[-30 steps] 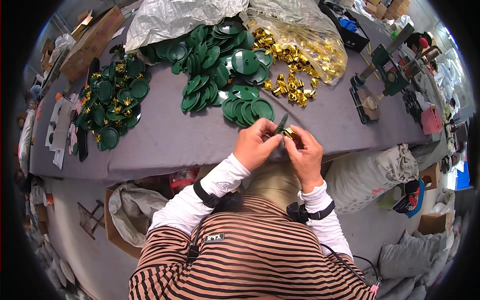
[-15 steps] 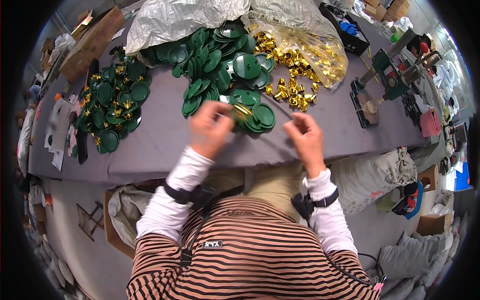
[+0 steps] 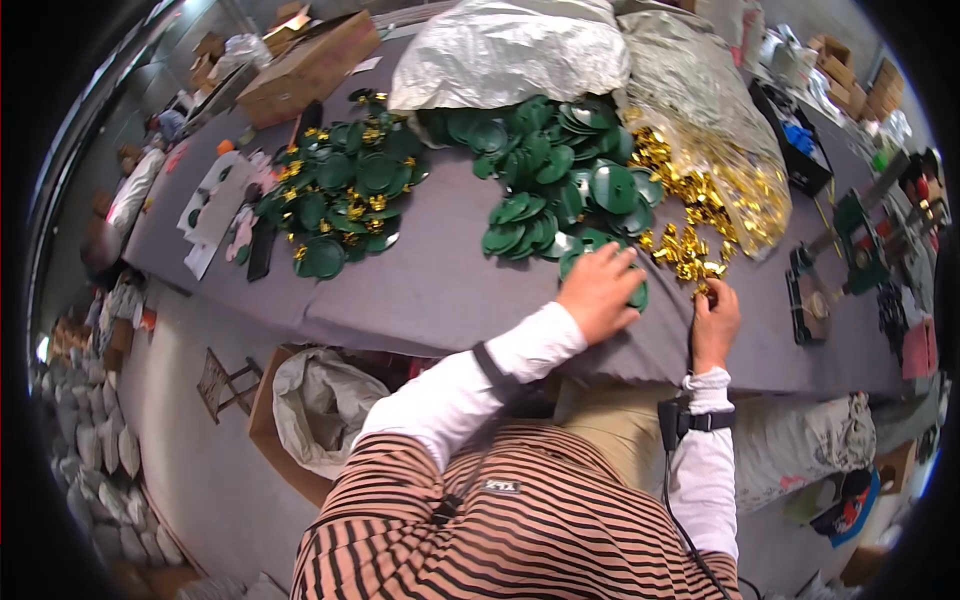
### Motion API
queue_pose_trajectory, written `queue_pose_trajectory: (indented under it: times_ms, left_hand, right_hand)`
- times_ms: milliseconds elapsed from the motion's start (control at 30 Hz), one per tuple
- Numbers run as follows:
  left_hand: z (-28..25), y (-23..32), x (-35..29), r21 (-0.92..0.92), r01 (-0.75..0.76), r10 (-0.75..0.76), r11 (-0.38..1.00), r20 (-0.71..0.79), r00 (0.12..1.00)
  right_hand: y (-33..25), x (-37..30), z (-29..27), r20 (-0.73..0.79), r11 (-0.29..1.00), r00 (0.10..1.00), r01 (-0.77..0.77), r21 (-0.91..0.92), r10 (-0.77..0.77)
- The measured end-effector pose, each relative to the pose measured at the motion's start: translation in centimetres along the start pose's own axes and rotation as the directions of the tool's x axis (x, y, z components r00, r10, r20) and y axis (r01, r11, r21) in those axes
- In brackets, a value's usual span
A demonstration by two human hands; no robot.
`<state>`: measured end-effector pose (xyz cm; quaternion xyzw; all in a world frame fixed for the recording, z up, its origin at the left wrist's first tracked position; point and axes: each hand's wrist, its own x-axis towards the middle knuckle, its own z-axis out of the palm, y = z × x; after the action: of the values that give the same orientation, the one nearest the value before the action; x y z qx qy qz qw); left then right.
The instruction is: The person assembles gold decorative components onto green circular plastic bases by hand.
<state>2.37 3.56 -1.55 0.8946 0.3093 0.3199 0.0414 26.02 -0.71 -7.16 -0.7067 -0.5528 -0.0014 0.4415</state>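
Observation:
Over the near end of the green disc pile [image 3: 535, 155], my left hand [image 3: 597, 295] has its fingers curled around the edge of a green disc [image 3: 640, 297]. Most of that disc lies hidden beneath the hand. My right hand [image 3: 716, 325] is to its right, fingertips pinched at the near edge of the gold metallic pieces [image 3: 690, 250]. A small gold piece [image 3: 706, 290] shows at those fingertips, partly covered. Farther left, a separate heap of green discs with gold pieces on them [image 3: 340, 190] lies on the grey cloth.
Silvery sacks [image 3: 510, 55] and a clear plastic bag of gold pieces [image 3: 760, 200] lie behind the piles. A green hand press [image 3: 860, 245] stands at the right, near a black crate [image 3: 790, 135]. An open carton with a white sack [image 3: 325, 410] sits below the table's front edge.
The view has swung, shifting the table contents rightward in the picture. My left hand has moved onto the near discs; my right hand has reached the gold pieces and closed its fingertips there.

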Motion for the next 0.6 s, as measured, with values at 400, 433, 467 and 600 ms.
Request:
queue_pose_trajectory:
  times_ms: [400, 433, 467, 600]
  left_hand:
    - [2.7, -2.0, -0.2, 0.022, 0.187, -0.188, 0.982, 0.161, 0.969]
    - [2.1, -2.2, 0.0, -0.102, 0.270, -0.248, 0.957, 0.190, 0.950]
    - [1.7, -2.2, 0.4, -0.181, 0.333, -0.295, 0.925, 0.205, 0.933]
    - [0.8, -1.8, 0.6, -0.528, 0.309, -0.315, 0.791, 0.082, 0.945]
  right_hand:
    - [-5.5, -1.9, -1.7, 0.130, 0.622, 0.970, -0.233, 0.748, 0.208]
    - [-6.4, -2.4, -1.8, 0.151, 0.601, 0.969, -0.241, 0.762, 0.197]
    - [-7.0, -2.8, -1.9, 0.174, 0.578, 0.967, -0.250, 0.777, 0.184]
    - [-8.8, -4.3, -2.0, 0.233, 0.587, 0.951, -0.308, 0.749, 0.202]
